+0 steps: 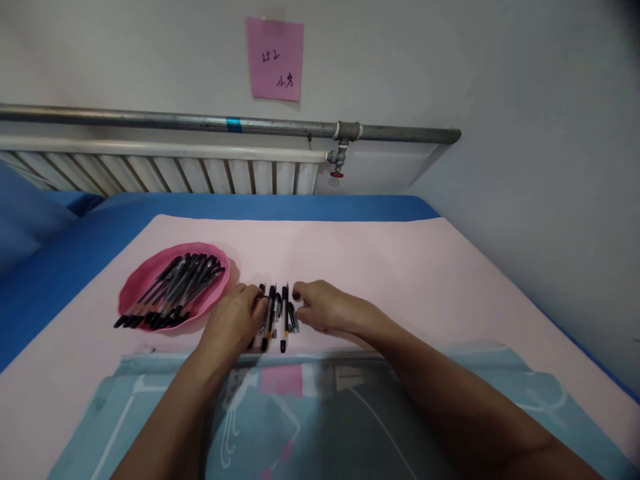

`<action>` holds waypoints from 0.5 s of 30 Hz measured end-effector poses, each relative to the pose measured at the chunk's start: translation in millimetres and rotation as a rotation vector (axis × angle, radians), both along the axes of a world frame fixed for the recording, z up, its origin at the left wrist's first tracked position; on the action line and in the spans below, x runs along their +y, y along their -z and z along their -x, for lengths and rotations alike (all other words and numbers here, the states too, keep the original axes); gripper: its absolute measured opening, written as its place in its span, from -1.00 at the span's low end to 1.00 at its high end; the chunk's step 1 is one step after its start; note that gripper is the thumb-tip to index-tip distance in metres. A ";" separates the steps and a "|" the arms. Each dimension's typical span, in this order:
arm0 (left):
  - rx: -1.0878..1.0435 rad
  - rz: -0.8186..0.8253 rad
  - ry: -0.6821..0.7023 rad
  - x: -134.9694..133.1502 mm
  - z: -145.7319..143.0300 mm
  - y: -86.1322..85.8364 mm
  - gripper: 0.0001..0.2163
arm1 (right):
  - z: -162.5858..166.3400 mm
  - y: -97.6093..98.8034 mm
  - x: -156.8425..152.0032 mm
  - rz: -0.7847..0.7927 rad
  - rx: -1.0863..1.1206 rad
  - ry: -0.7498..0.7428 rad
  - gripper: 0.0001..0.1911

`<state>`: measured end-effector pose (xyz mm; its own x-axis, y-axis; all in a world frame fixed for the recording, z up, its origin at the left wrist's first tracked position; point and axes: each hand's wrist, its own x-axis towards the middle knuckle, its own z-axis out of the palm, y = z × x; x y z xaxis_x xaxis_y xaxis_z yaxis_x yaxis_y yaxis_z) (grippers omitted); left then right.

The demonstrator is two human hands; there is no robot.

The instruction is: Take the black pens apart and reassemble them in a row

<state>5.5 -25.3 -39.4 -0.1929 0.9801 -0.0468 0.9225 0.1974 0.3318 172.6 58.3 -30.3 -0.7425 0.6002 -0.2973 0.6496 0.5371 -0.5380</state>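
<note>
Several black-capped pens lie side by side on the pink sheet between my hands. Among them are one pen (270, 320) left of the middle and another pen (285, 320) with an orange band. Loose black pen caps (293, 317) with clear parts lie between and beside them. My left hand (235, 317) is closed at the left end of the row, thumb and fingers on the leftmost pen (263, 320), which it partly hides. My right hand (320, 305) is curled just right of the row, thumb near the index finger; what it pinches, if anything, is unclear.
A pink scalloped bowl (143, 267) full of black pens stands at the left, some pen ends over its rim. Blue patterned cloth (165, 400) lies in front of me. Behind are a white radiator (200, 175), a metal pipe (165, 120) and a red-handled valve (337, 175).
</note>
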 end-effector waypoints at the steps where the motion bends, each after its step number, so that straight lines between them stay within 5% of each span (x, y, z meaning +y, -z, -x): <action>1: 0.001 -0.004 -0.001 -0.3 -0.3 -0.4 -0.78 | 0.5 -0.7 -0.9 0.028 -0.013 0.000 -0.80; 8: 0.008 0.015 -0.001 -0.6 -1.2 1.7 -0.79 | 6.9 3.8 -4.1 0.009 0.095 -0.007 -0.84; 15: 0.008 0.011 0.009 -1.0 -1.3 0.4 -0.79 | 7.6 20.4 5.9 0.158 0.111 0.137 -0.92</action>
